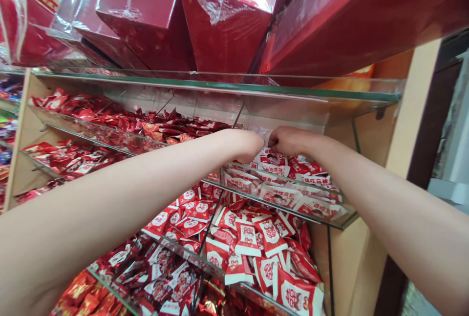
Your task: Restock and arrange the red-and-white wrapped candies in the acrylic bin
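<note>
Both of my arms reach into the right-hand compartment of a glass shelf filled with red-and-white wrapped candies (273, 159). My left hand (249, 145) is bent inward with its fingers curled and mostly hidden behind its back. Close beside it, my right hand (290, 141) has its fingers closed over the same candies. Between the two hands shows a pale, whitish bit of wrapper or plastic (263, 134); what either hand grips is too hidden to name. A clear front panel (282, 196) stands before these candies.
Just above my hands runs a glass shelf edge (220, 83), bearing large plastic-wrapped red boxes (227, 28). Dark red candies (179, 128) fill the compartment to the left. Lower shelves hold more red-and-white packets (267, 233). A wooden side panel (373, 199) bounds the right.
</note>
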{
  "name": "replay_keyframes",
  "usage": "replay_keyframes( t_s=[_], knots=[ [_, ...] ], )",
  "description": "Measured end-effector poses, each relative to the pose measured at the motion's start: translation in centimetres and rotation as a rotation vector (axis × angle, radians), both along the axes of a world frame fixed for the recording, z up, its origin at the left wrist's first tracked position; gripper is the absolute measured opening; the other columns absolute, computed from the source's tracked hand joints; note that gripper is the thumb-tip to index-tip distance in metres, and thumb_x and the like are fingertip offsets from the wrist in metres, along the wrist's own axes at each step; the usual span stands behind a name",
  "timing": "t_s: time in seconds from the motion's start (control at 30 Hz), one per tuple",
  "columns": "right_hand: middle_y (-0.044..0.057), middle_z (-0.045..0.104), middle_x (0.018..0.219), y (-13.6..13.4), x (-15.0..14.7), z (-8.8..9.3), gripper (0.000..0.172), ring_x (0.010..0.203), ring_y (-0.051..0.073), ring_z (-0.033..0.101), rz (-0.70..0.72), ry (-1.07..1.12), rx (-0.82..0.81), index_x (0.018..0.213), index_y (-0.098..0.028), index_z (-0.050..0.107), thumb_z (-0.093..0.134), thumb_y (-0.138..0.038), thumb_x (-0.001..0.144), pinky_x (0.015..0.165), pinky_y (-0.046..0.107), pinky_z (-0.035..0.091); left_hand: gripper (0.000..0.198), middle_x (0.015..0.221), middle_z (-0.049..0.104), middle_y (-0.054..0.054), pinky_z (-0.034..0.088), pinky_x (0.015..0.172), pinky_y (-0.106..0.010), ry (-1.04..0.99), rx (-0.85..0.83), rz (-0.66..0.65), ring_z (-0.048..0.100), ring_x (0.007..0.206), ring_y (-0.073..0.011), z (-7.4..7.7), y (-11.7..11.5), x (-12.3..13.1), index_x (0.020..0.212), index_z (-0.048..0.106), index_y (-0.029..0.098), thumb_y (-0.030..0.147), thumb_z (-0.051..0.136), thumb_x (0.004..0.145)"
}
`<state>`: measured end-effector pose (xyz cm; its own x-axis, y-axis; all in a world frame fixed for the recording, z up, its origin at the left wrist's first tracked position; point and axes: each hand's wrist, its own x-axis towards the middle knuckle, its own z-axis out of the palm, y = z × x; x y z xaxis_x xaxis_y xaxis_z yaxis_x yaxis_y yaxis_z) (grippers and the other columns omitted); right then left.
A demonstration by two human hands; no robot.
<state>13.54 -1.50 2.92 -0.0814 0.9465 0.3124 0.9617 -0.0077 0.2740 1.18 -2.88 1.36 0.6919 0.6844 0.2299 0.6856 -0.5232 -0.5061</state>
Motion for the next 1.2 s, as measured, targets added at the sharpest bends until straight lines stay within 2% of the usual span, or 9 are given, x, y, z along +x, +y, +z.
replay_keyframes(
  t_s=[0.13,0.23,0.43,0.57,0.67,0.8,0.9,1.03,1.2],
  knots=[
    [0.011,0.067,0.091,-0.5,0.2,0.4,0.023,0.074,0.020,0.060,-0.021,0.067,0.018,0.094,-0.011,0.065,0.050,-0.013,0.077,0.053,0.024,0.039,0.041,0.101,0.068,-0.012,0.047,0.064,-0.032,-0.110,-0.092,-0.006,0.063,0.081,-0.0256,0.7,0.8,-0.5,0.107,0.059,0.012,0.017,0.059,0.066],
    [0.011,0.067,0.089,-0.6,0.5,0.7,0.022,0.069,0.018,0.059,-0.015,0.145,0.092,0.093,-0.012,0.065,0.050,-0.014,0.076,0.050,0.023,0.037,0.054,0.105,0.066,-0.012,0.047,0.067,-0.029,-0.330,-0.100,-0.117,0.062,0.083,-0.0227,1.3,1.9,-0.9,0.117,0.052,0.012,0.032,0.063,0.067],
    [0.009,0.066,0.083,-1.3,0.5,1.0,0.021,0.070,0.016,0.058,0.066,0.252,0.138,0.095,-0.013,0.064,0.050,-0.019,0.080,0.054,0.023,0.036,0.030,0.082,0.069,-0.005,0.044,0.058,-0.025,-0.630,-0.144,-0.271,0.061,0.067,-0.0158,0.8,3.6,-0.8,0.103,0.057,0.017,0.023,0.053,0.074],
    [0.006,0.066,0.084,-1.8,1.0,1.5,0.020,0.075,0.017,0.058,0.073,0.229,0.120,0.095,-0.016,0.065,0.056,-0.022,0.078,0.057,0.023,0.037,0.044,0.093,0.065,-0.008,0.044,0.064,-0.026,-0.708,0.009,-0.384,0.060,0.078,-0.0180,-0.2,3.7,-1.1,0.113,0.046,0.014,0.020,0.054,0.071],
    [0.003,0.067,0.083,-2.1,1.7,1.9,0.017,0.076,0.017,0.059,0.067,0.153,0.039,0.091,-0.020,0.066,0.059,-0.019,0.076,0.059,0.022,0.040,0.047,0.097,0.062,-0.010,0.044,0.067,-0.027,-0.617,0.116,-0.443,0.058,0.082,-0.0192,-0.9,3.7,-1.6,0.113,0.043,0.012,0.015,0.053,0.067],
    [0.001,0.066,0.079,-2.2,2.1,1.9,0.017,0.070,0.016,0.059,0.072,0.131,-0.111,0.090,-0.022,0.065,0.060,-0.019,0.074,0.057,0.021,0.042,0.019,0.084,0.064,-0.008,0.042,0.065,-0.028,-0.343,0.128,-0.446,0.058,0.077,-0.0202,-1.1,3.8,-2.1,0.086,0.057,0.016,0.015,0.051,0.068],
    [0.002,0.065,0.076,-2.0,1.9,1.3,0.017,0.063,0.015,0.059,0.029,0.148,-0.189,0.089,-0.019,0.063,0.060,-0.016,0.073,0.052,0.021,0.043,0.016,0.080,0.066,-0.006,0.041,0.064,-0.027,-0.333,0.088,-0.466,0.059,0.073,-0.0180,-0.9,3.9,-2.4,0.083,0.060,0.018,0.019,0.047,0.074],
    [0.004,0.066,0.077,-1.8,1.2,0.7,0.014,0.063,0.016,0.060,-0.033,0.098,-0.188,0.085,-0.017,0.064,0.061,-0.020,0.071,0.050,0.023,0.041,0.022,0.084,0.067,-0.002,0.040,0.061,-0.024,-0.307,-0.024,-0.462,0.058,0.071,-0.0155,-0.4,3.8,-3.0,0.089,0.062,0.020,0.029,0.057,0.069],
    [0.008,0.066,0.082,-2.0,0.1,0.3,0.022,0.070,0.022,0.060,-0.093,-0.067,-0.126,0.082,-0.016,0.065,0.070,-0.025,0.063,0.049,0.026,0.037,0.019,0.066,0.066,-0.003,0.037,0.054,-0.027,-0.213,0.107,-0.368,0.056,0.057,-0.0155,-1.0,4.2,-2.4,0.074,0.065,0.020,0.011,0.051,0.064]
  ],
)
